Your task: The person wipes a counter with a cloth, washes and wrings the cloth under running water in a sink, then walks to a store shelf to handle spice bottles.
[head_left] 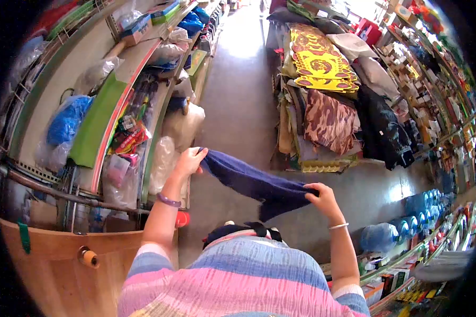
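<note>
A dark blue cloth (pixel 248 180) is stretched between both hands, in front of my body and above the floor. My left hand (pixel 192 159) pinches its upper left corner, thumb and fingers closed. At the other end, my right hand (pixel 322 199) grips the right edge with curled fingers. The cloth slopes down from left to right, and a loose flap hangs below its middle. Whether it is a towel or a garment I cannot make out. A purple bangle circles my left wrist, and a pale one my right.
Shelves on the left hold a blue plastic bag (pixel 69 120) and other bagged goods. Folded fabrics, including a yellow patterned one (pixel 322 58) and a camouflage one (pixel 330 122), are stacked ahead right. Large blue water bottles (pixel 400 228) stand at right. A wooden door (pixel 53 264) is lower left.
</note>
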Motion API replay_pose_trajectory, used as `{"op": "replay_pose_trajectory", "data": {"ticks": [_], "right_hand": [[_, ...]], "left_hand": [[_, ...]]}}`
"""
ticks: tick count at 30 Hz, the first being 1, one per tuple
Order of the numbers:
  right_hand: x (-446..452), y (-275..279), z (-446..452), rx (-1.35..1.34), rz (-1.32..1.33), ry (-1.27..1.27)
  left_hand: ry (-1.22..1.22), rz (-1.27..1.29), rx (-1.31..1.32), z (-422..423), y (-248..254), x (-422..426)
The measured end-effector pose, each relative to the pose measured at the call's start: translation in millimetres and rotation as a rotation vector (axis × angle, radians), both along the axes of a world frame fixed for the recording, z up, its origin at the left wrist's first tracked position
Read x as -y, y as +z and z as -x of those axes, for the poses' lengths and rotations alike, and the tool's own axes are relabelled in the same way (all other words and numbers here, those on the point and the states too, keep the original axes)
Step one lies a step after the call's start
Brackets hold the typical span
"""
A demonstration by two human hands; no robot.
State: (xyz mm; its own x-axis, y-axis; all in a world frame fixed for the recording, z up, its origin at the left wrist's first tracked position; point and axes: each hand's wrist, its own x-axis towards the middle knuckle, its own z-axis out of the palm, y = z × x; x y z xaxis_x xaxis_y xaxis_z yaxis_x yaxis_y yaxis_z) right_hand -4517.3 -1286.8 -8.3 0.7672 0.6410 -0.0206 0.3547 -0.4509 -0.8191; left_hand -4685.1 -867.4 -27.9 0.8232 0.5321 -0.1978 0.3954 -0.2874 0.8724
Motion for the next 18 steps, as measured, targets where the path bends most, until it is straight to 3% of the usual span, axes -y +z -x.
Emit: {"op": "replay_pose_trajectory", "data": {"ticks": [2, 4, 7, 9, 12, 14, 18], "right_hand": [[-16.2, 15.3, 6.4, 0.216, 0.068, -0.092], [-32.6, 37.7, 8.1, 0.649, -0.070, -0.118], [-56.6, 80.9, 30.2, 0.424, -0.345, -0.130], [-69.6, 109.2, 57.5, 0.302, -0.416, -0.055], [-94.0, 122.8, 106.8, 0.246, -0.318, 0.248], [-112.7, 104.1, 123.6, 0.251, -0.208, 0.658], [-141.6, 121.5, 120.9, 0.585, -0.308, 0.560]], "left_hand": [[-0.002, 0.033, 0.008, -14.1, 22.0, -3.8], [0.096, 0.145, 0.311, -20.6, 56.2, -2.3], [0.308, 0.291, 0.777, -10.1, 109.3, -4.0], [0.501, 0.540, 1.145, -3.2, 90.8, -17.4], [0.522, 0.863, 1.153, -4.4, 64.8, 18.6], [0.406, 0.985, 1.102, -10.7, 63.5, 54.6], [0.100, 1.053, 0.946, -17.3, 77.5, 107.9]]}}
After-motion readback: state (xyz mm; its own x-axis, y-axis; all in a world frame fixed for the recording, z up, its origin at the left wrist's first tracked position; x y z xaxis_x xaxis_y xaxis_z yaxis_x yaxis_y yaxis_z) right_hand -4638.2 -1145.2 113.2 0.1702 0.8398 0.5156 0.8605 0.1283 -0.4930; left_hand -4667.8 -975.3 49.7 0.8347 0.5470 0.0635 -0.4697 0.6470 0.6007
